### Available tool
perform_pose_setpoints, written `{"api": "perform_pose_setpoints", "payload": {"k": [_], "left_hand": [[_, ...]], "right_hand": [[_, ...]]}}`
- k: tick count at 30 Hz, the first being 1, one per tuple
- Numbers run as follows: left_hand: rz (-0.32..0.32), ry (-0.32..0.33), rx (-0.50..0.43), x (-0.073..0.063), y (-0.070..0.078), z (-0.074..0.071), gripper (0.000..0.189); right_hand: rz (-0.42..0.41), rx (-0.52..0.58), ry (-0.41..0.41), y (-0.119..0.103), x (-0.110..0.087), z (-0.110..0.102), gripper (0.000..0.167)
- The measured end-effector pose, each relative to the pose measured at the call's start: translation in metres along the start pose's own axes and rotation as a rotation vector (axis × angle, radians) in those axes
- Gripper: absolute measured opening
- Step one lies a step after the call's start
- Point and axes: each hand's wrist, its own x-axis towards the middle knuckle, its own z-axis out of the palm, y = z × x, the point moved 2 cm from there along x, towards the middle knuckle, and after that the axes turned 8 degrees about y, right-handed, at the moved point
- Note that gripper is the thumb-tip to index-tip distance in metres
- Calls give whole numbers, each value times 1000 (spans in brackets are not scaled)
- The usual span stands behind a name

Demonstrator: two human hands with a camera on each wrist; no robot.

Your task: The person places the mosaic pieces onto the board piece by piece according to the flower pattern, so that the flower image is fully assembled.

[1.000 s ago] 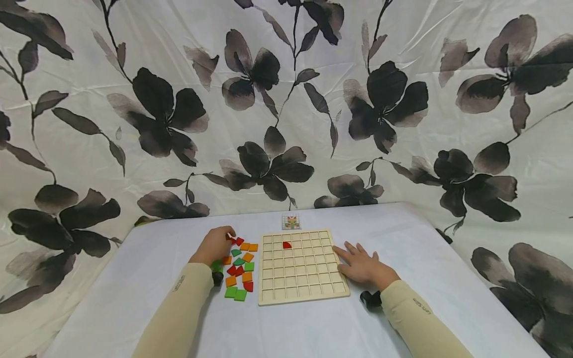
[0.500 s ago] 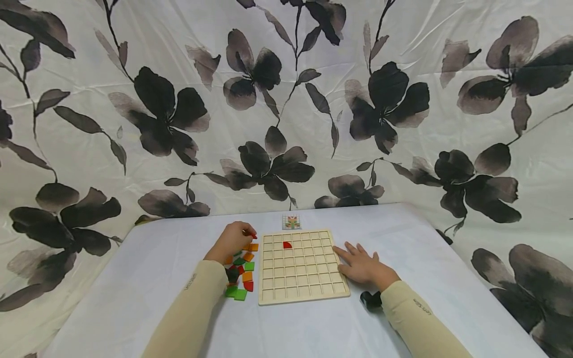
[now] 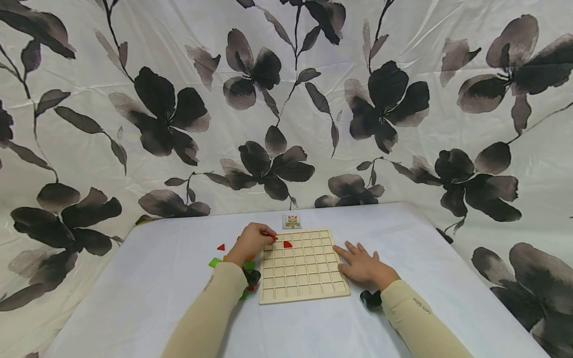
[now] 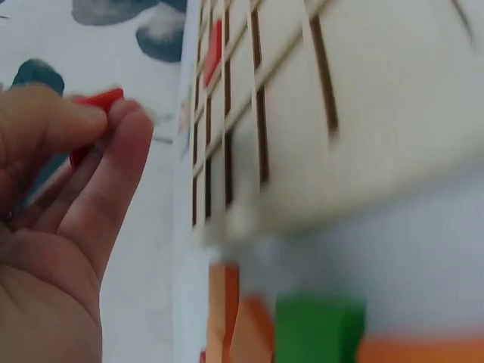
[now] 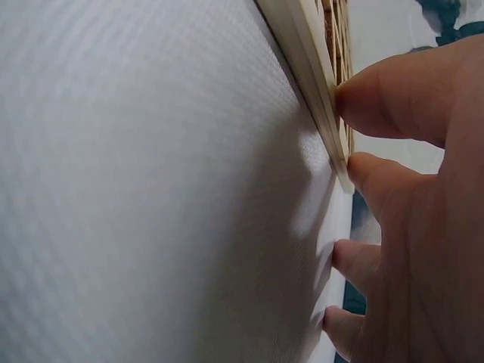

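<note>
Between thumb and fingertips, my left hand (image 3: 251,242) pinches a small red tile (image 4: 102,98), largely covered by the fingers. It is over the upper left corner of a pale wooden grid board (image 3: 304,287). Just right of these fingertips, a red tile with one rounded side (image 3: 287,244) lies in a cell of the top row. On the board's right side, my right hand (image 3: 364,263) has its fingers spread. Its thumb and one finger touch the board's edge (image 5: 306,64), while other fingertips rest on the white cloth.
Loose tiles lie left of the board, partly hidden by the left arm: a red triangle (image 3: 221,247), a green tile (image 3: 215,262), and orange ones (image 4: 222,302) among them. A small card with a coloured grid pattern (image 3: 292,222) lies behind the board.
My left hand has moved right from the loose tiles to the board's upper left corner, carrying the red tile. The right hand and the board have stayed put.
</note>
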Motion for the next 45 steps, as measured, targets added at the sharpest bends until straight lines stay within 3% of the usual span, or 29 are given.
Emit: {"api": "perform_pose_setpoints", "payload": {"k": [6,14,19,24,32,45], "left_hand": [[-84,5,-179,1,3,13,15],[-61,-22,-249,3,16,29,21],[-127,-39,-385,4,21,42,29],[-168,-11,-485,6,24,52,25],[-101,20,-329,4,29,61,32],[18,36,-69,9,41,80,27]], "right_hand": [[5,5,0,1,0,1,59],[-5,-4,11,2,1,2,59],[-6,-12,14,3,2,4,59],[-5,-15,17,3,2,4,58],[-5,-17,15,3,3,4,59],[8,-19,17,4,3,5,58]]}}
